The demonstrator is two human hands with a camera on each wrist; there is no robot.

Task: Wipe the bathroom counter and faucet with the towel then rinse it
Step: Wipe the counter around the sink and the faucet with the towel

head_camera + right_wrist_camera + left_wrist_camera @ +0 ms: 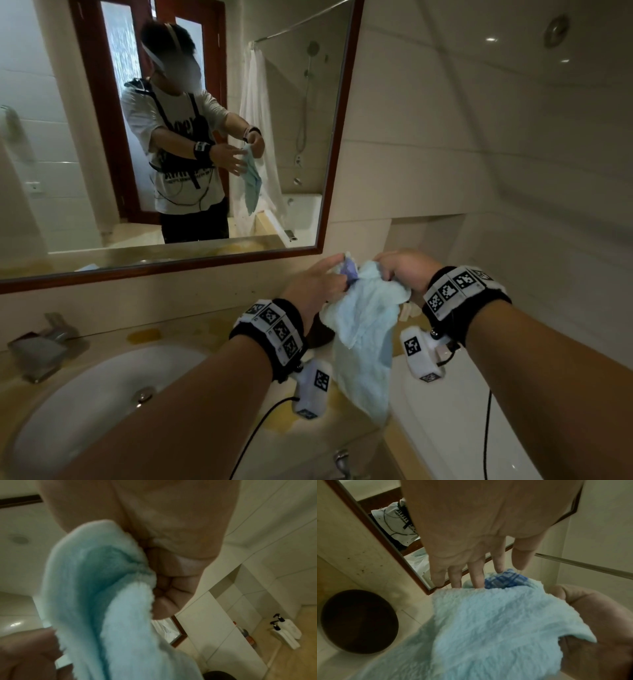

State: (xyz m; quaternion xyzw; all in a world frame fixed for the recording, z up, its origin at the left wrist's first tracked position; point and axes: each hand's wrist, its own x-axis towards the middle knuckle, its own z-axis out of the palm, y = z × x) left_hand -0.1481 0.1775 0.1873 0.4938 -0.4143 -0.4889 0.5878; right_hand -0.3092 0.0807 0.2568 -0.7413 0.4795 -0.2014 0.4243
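The right hand (404, 274) clenches the top of the limp, likely light pale-blue terry towel (363, 335); the straight-fingered left hand (318, 284) touches it.

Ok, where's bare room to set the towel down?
Bare counter runs between the sink rim and the back wall, right of the faucet. The white surface at right looks bare too. Crowded behind the towel: a dark round container and small items by the wall.

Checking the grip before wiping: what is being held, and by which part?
The light blue towel: the right hand grips its bunched top edge, the rest hanging free; the left hand touches the checked corner with straight fingers.
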